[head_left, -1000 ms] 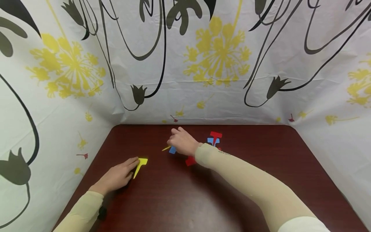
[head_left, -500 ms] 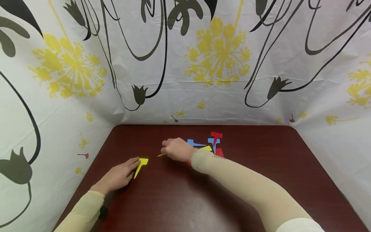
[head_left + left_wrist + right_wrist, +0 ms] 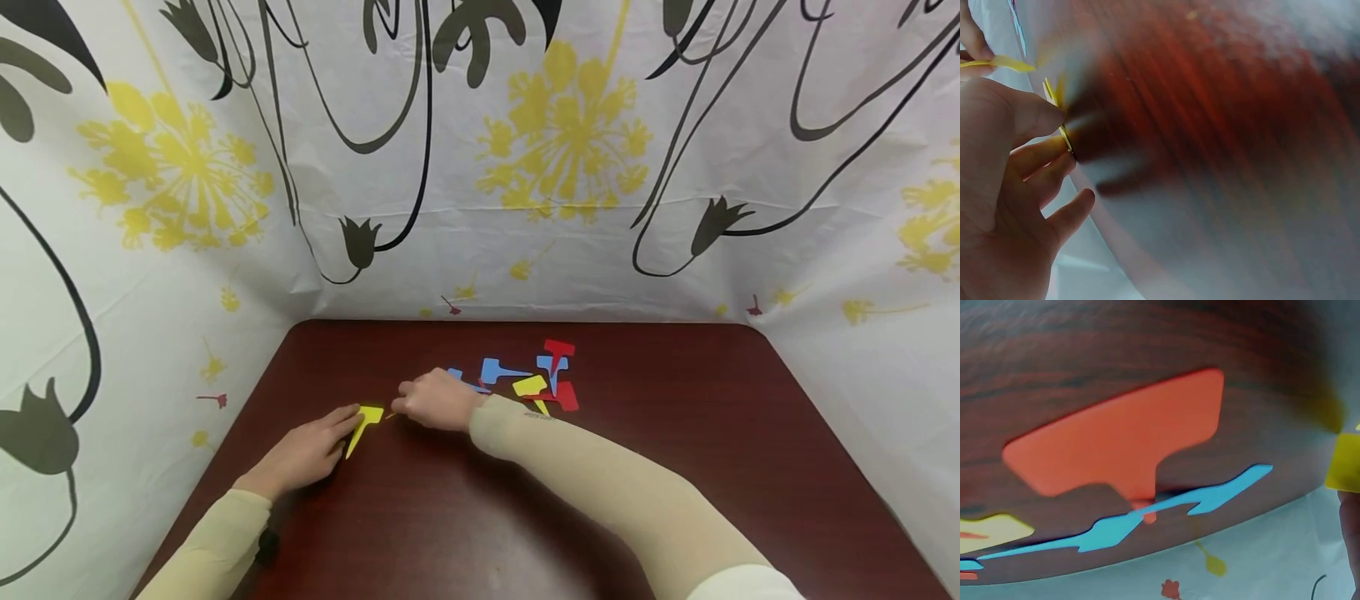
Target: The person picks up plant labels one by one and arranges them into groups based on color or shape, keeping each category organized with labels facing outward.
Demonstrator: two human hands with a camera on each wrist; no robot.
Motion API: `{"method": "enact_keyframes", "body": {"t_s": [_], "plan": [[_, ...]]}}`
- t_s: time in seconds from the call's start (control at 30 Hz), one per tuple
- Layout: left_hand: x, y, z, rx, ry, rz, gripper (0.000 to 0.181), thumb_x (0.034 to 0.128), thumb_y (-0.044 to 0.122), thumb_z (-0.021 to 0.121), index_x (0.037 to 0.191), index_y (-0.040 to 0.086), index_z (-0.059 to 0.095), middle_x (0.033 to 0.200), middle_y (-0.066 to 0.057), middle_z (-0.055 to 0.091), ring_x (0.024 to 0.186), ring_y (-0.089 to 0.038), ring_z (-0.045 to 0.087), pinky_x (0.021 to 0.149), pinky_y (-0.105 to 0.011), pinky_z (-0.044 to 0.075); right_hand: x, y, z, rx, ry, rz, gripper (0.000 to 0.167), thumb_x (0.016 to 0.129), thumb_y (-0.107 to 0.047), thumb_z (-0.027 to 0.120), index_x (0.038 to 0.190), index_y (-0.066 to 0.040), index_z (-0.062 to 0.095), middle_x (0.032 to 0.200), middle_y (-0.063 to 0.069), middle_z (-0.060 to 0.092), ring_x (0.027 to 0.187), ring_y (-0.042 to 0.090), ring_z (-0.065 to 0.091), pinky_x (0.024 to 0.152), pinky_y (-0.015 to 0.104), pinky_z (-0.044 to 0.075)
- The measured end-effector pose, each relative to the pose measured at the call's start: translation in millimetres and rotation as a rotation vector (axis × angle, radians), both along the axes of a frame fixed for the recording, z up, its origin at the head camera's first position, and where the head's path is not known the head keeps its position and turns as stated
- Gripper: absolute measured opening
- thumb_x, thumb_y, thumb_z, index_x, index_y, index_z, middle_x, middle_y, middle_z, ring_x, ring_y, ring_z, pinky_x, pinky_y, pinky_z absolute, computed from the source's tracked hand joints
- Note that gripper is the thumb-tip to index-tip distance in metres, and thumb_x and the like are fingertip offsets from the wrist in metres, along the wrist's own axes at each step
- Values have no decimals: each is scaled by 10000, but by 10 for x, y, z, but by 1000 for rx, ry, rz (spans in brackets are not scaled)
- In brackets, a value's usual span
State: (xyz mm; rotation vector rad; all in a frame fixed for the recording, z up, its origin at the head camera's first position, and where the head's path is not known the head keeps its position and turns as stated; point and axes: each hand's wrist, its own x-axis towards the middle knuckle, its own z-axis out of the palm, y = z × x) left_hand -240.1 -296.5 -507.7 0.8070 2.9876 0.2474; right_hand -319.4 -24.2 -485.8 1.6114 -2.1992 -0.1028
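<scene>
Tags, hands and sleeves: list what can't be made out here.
Right wrist view: part of the held yellow tag, cut off by the right edge.
Head view: most of that tag, covered by the right hand.
Head view: marking on the right sleeve, too small to read.

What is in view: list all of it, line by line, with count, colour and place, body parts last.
Table: 1, dark reddish brown, below the hands.
Patterned cloth: at least 1, white with yellow, grey and black plant print, behind and beside the table.
Blue T-pieces: 3, blue, toward the table's far edge.
Red T-pieces: 3, red, same area; one is clear only in the right wrist view.
Loose yellow T-piece: 1, yellow, crossed by a red stem.
First held yellow T-piece: 1, yellow, in the left hand.
Second held yellow T-piece: 1, yellow, in the right hand.
Dark object: 1, black, by the left wrist, unclear.
Sleeves: 2, beige, on the forearms.
Hands: 2, bare, over the table.
</scene>
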Motion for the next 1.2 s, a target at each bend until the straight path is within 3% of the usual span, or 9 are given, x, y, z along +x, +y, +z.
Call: {"method": "enact_keyframes", "body": {"t_s": [0.47,0.8,1.03,1.2], "plan": [[-13,-17,10,-11,-2,11,516,968,133,649,1468,85,533,1541,-133,438,1277,-338,555,929,-514,528,25,-97,-132,59,1,60,167,975,-174,656,1074,-270,752,870,-81,688,660,42,616,580,223,531],[-1,-13,-1,-15,6,9,512,977,144,647,1471,86,529,1546,-130,433,1282,-326,555,936,-506,527,67,-138,-134,140,-66,90,163,990,-173,643,1112,-223,738,916,-70,700,748,47,627,684,226,559],[14,-17,10,-14,0,3,518,976,139,651,1474,76,522,1548,-140,425,1277,-342,554,925,-504,532,56,-137,-176,101,-132,19,191,973,-218,647,1138,-222,743,984,-60,691,821,64,625,702,223,564],[25,-24,5,-16,-2,5,524,975,141,653,1477,75,518,1553,-139,419,1264,-340,564,912,-499,538,13,-146,-232,102,-173,-36,160,967,-214,641,1082,-222,751,947,-60,671,784,69,602,654,230,553]]}}
